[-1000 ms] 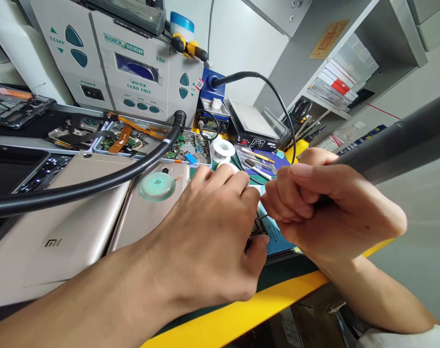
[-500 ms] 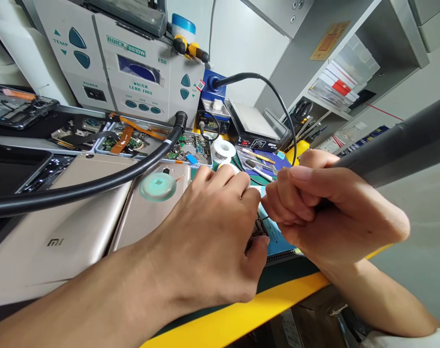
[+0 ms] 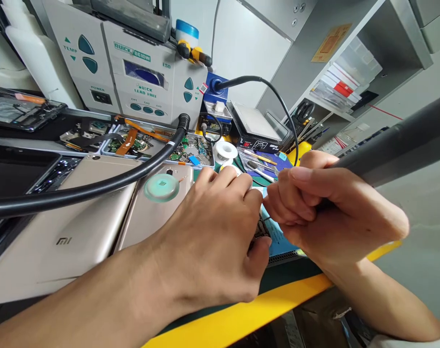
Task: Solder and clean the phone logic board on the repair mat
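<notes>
My left hand is curled over a small dark circuit board, back of the hand toward me; whatever its fingers hold is hidden beneath it. Close beside it, my right hand is a fist around a thick dark-grey cylinder, which looks like a hot air gun handle and runs out at the upper right. Its working end is hidden by my fingers. Under the board lies a light-blue work surface, partly covered by both hands.
A hot air station stands at the back left, its black hose crossing over gold phone shells. Also here are a tray of circuit boards, a solder spool, tweezers and brushes, and a heating plate.
The bench and equipment have shifted slightly right and down in the view, most at the left. Both hands keep nearly the same pose and grip.
</notes>
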`<state>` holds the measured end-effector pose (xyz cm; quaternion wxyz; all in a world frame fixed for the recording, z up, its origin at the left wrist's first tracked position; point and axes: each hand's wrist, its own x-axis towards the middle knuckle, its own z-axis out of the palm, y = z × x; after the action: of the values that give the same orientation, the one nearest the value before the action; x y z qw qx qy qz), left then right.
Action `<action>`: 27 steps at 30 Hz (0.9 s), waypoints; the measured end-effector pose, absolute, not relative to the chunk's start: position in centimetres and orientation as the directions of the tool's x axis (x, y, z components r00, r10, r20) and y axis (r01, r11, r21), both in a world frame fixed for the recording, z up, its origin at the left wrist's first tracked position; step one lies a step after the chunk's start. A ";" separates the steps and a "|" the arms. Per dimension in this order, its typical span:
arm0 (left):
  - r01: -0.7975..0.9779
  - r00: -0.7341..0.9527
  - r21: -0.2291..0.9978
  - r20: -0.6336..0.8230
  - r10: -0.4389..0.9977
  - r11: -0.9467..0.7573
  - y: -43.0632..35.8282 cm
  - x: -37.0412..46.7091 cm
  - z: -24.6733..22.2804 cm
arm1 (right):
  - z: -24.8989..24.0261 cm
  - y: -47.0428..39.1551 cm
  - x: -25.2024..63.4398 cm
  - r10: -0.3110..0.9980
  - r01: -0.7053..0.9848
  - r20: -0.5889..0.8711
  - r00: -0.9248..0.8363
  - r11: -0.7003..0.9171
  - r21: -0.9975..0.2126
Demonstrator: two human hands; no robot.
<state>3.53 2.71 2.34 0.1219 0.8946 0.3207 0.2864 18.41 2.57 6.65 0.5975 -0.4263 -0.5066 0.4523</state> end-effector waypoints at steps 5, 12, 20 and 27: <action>0.502 0.638 0.391 0.434 0.636 -0.771 2.7 3.6 2.3 | 6.7 2.5 18.5 0.970 -0.141 0.231 0.077 0.240 -0.961; 0.502 0.640 0.403 0.422 0.642 -0.765 2.7 3.6 2.4 | 6.6 2.7 18.4 0.972 -0.123 0.219 0.090 0.229 -0.966; 0.507 0.620 0.386 0.458 0.637 -0.771 2.6 3.6 2.2 | 6.5 2.8 18.9 0.963 -0.124 0.261 0.064 0.267 -0.956; 0.496 0.615 0.398 0.466 0.636 -0.771 2.6 3.6 1.9 | 6.7 2.6 18.8 0.976 -0.143 0.205 0.071 0.213 -0.966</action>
<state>3.61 2.65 1.95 0.1156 0.8910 0.3178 0.3028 18.77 2.62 6.66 0.5998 -0.4193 -0.4970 0.4664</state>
